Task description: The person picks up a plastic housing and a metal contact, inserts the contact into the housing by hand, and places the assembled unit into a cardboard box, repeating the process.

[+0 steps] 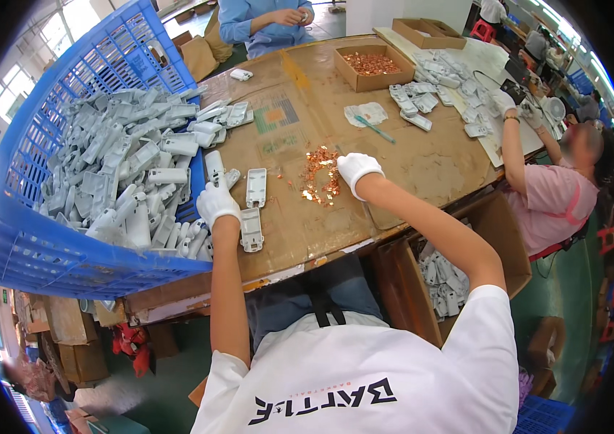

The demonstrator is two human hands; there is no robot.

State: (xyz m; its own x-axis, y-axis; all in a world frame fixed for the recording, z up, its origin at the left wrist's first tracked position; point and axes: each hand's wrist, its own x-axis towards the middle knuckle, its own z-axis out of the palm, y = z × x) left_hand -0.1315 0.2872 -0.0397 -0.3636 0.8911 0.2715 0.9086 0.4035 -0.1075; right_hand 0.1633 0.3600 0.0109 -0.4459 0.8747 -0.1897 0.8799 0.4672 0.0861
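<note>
My left hand (218, 204), in a white glove, is closed at the lower end of a pale grey plastic casing (214, 166), beside the blue crate. A smaller casing piece (232, 178) sits against its fingers. To the right of this hand, two open casings (255, 188) lie end to end on the cardboard-covered table. My right hand (359, 173), also gloved, is closed with its fingers bent down at the right edge of a loose pile of small copper-coloured metal pieces (312, 189). Whatever its fingertips hold is hidden.
The blue crate (97, 271), heaped with casings, stands at left. Farther back are a carton (372, 79) of copper pieces, a teal pen (375, 130) and more casings (415, 101). A box (430, 318) of casings sits below my right arm. Co-workers sit opposite and at right.
</note>
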